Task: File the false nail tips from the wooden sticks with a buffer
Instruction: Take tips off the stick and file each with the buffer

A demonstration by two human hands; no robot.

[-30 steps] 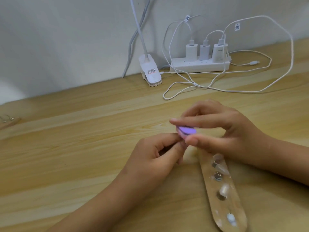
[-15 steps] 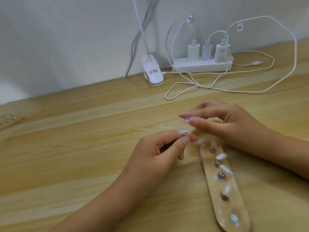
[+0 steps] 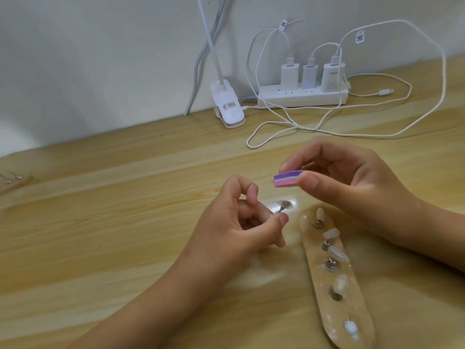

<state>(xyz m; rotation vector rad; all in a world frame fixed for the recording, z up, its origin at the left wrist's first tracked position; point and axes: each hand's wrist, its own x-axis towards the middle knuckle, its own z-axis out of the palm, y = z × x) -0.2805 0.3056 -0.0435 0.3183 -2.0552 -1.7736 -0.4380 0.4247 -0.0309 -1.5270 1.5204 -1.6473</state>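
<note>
**A:** Where is the tip that's being worked on?

**B:** In the left hand [image 3: 234, 222], low over the pale wooden table [image 3: 125, 222]. The thumb and a curled finger pinch what looks like a small metal stem. The clear false nail tip [image 3: 283, 204] on it pokes out to the right and slightly far, away from the palm.

**A:** And the tool?

**B:** The purple, white and pink layered buffer block [image 3: 286, 181] is pinched between the thumb and forefinger of the right hand [image 3: 352, 182], with the other fingers loosely curled behind. It hangs above the held tip, clearly apart from it. Its long axis runs left to right, nearly level, and the free end points left.

**A:** So which hand closes the gap?

**B:** The right, I'd judge. The buffer has to drop straight down until a flat face meets the tip's edge, while the left hand only steadies the stem. If it comes down off line, it could land on the left thumb instead.

**A:** The other tips?

**B:** They're on the flat, round-ended wooden stick [image 3: 352, 311], which lies on the near right with its long axis running near to far. Several clear tips [image 3: 332, 233] stand on metal studs along it, beside the right forearm. Neither hand touches the stick.
</note>
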